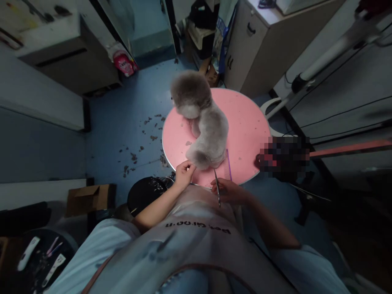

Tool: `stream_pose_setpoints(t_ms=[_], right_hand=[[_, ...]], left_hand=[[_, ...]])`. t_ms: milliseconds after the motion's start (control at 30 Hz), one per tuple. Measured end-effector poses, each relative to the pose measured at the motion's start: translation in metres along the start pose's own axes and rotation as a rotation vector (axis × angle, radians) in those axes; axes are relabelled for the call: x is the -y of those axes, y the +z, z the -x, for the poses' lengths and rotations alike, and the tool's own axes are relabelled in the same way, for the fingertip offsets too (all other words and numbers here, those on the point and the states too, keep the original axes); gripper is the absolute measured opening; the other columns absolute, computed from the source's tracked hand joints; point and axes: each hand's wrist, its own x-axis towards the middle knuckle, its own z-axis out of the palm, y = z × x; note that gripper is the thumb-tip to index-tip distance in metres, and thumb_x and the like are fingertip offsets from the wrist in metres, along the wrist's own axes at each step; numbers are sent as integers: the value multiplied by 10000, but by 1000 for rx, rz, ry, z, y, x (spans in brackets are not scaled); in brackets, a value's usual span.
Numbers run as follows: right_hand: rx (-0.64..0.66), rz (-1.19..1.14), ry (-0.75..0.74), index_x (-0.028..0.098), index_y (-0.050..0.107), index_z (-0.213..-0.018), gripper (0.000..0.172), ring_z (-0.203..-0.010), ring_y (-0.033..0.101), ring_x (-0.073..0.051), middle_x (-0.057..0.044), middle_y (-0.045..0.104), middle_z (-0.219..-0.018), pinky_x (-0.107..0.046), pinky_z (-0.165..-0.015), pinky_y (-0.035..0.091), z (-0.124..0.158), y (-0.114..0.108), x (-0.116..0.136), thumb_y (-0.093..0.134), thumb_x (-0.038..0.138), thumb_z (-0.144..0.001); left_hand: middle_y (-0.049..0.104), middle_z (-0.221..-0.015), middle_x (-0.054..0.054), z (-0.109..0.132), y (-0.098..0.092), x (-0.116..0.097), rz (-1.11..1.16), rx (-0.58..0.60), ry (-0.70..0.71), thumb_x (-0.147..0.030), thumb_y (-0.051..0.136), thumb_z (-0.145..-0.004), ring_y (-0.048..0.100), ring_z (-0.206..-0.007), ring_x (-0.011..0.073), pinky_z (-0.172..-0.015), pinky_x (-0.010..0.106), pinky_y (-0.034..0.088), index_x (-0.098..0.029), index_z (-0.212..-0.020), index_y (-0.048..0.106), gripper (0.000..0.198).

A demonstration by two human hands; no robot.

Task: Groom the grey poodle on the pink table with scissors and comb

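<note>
A small grey fluffy dog point(203, 118) stands on a round pink table point(245, 130), its head turned to the far left. My left hand point(183, 173) is closed in a pinch on the fur at the dog's rear. My right hand point(228, 191) is closed on a pair of scissors point(217, 188), whose blades point toward the dog's hindquarters. A purple comb point(228, 164) lies on the table just right of the dog's rear, close to my right hand.
Clumps of cut fur point(143, 139) litter the blue floor left of the table. A black stool point(147, 195) sits near my left elbow. A cardboard box point(88, 199) lies at the left. Cabinets point(260, 45) stand behind the table. Grooming tools point(39, 257) lie at bottom left.
</note>
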Motion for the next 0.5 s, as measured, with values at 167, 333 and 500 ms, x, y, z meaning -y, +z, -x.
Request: stream_pose_setpoints(t_ms=[167, 333, 500], right_hand=[[59, -145, 124, 199, 524, -1085, 407, -841, 666, -158, -34, 670, -902, -346, -798, 545, 9, -11, 12, 738, 310, -758], [128, -81, 222, 185, 544, -1144, 433, -888, 666, -171, -55, 673, -970, -348, -814, 541, 17, -27, 44, 724, 252, -755], [152, -11, 309, 187, 555, -1126, 427, -882, 672, -171, -48, 687, -976, -299, -758, 531, 20, -38, 70, 696, 167, -724]], left_hand=[[603, -656, 21, 4, 5, -4, -16, -25, 12, -369, 656, -691, 504, -647, 105, -662, 219, 381, -142, -623, 656, 237], [645, -700, 40, 7, 8, -9, 7, -49, 62, -360, 644, -678, 545, -679, 125, -718, 234, 428, -164, -595, 640, 212], [649, -705, 38, 8, 9, -12, -54, -13, 150, -307, 592, -704, 554, -704, 138, -722, 239, 445, -184, -598, 632, 168]])
